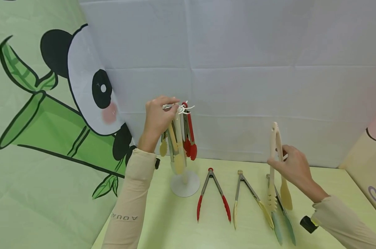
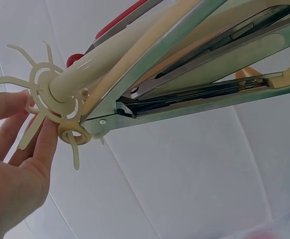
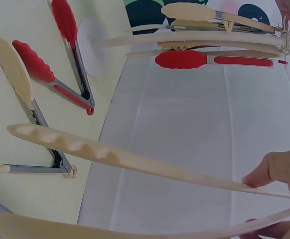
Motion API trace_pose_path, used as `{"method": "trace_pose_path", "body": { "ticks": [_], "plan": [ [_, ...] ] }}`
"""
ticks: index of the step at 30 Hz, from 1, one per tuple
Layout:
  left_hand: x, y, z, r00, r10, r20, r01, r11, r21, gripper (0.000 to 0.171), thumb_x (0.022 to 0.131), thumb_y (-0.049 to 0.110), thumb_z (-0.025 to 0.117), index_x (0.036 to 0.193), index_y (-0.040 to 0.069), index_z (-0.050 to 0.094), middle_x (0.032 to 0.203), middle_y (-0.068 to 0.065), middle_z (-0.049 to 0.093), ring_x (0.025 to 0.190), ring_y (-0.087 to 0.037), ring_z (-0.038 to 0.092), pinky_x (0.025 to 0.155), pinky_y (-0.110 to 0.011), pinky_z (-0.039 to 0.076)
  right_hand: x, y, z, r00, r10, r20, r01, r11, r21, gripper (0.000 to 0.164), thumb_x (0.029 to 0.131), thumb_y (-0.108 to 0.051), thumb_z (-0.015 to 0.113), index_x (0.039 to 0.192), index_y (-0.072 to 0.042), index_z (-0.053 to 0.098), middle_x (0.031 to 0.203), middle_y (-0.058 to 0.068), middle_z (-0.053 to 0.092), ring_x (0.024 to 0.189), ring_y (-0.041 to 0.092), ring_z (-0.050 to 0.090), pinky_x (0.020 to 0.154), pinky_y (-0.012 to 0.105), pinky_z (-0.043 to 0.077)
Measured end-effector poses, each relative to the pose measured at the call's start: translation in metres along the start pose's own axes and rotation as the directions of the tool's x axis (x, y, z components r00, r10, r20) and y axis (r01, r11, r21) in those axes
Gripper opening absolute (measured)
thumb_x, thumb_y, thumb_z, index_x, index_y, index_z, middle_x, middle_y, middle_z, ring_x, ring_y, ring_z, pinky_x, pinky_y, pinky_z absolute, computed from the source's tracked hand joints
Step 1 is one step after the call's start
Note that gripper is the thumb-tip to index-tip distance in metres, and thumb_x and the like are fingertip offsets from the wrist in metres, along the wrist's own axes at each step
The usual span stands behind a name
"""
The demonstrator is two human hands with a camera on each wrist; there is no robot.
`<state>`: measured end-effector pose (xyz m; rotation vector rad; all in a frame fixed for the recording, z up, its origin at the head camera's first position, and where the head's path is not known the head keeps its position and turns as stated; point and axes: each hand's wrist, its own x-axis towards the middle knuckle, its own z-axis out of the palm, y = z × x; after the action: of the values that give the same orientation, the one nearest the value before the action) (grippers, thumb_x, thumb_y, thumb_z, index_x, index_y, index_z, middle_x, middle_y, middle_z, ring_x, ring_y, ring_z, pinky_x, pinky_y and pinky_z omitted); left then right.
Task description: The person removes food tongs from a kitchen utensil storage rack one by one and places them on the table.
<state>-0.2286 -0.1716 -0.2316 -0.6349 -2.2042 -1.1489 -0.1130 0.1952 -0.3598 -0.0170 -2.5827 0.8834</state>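
My left hand (image 1: 159, 116) pinches the hooked top of a white utensil stand (image 1: 185, 190). In the left wrist view its fingers touch the ring of curved hooks (image 2: 34, 82), beside the loop of a hanging pair of metal-and-beige tongs (image 2: 200, 105). More tongs with yellow and red heads (image 1: 193, 152) hang around the post. My right hand (image 1: 295, 166) grips beige tongs (image 1: 272, 155) near their joined top, thumb on one arm and fingers by the other. Those tongs hang spread, heads down, one of them scalloped, as the right wrist view shows.
Red tongs (image 1: 200, 204), yellow tongs (image 1: 264, 211) and green tongs (image 1: 276, 228) lie spread in a row on the pale table, right of the stand's round base. The green pair is partly behind the held tongs. A white cloth wall (image 1: 253, 86) rises behind the table.
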Motion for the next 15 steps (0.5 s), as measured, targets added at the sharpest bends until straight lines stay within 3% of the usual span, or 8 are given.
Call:
{"method": "trace_pose_path", "body": {
  "ticks": [8, 15],
  "plan": [
    [-0.002, -0.001, -0.002, 1.0, 0.002, -0.001, -0.002, 1.0, -0.013, 0.018, 0.087, 0.004, 0.064, 0.102, 0.002, 0.074, 0.102, -0.012, 0.067, 0.1, -0.022, 0.062, 0.081, -0.03, 0.053, -0.008, 0.008, -0.002, 1.0, 0.018, -0.018, -0.018, 1.0, -0.016, 0.029, 0.077, -0.02, 0.069, 0.092, 0.003, 0.061, 0.083, 0.015, 0.059, 0.065, 0.024, 0.056, 0.048, 0.032, 0.043],
    [-0.002, -0.002, -0.004, 1.0, 0.011, -0.003, -0.011, 1.0, -0.03, 0.017, 0.087, 0.004, 0.064, 0.1, 0.001, 0.074, 0.103, -0.012, 0.068, 0.1, -0.021, 0.062, 0.08, -0.029, 0.053, -0.019, 0.017, -0.002, 0.999, 0.051, -0.013, -0.051, 0.998, -0.035, 0.035, 0.077, -0.02, 0.071, 0.098, 0.006, 0.061, 0.084, 0.017, 0.059, 0.066, 0.027, 0.057, 0.047, 0.032, 0.042]
  ]
}}
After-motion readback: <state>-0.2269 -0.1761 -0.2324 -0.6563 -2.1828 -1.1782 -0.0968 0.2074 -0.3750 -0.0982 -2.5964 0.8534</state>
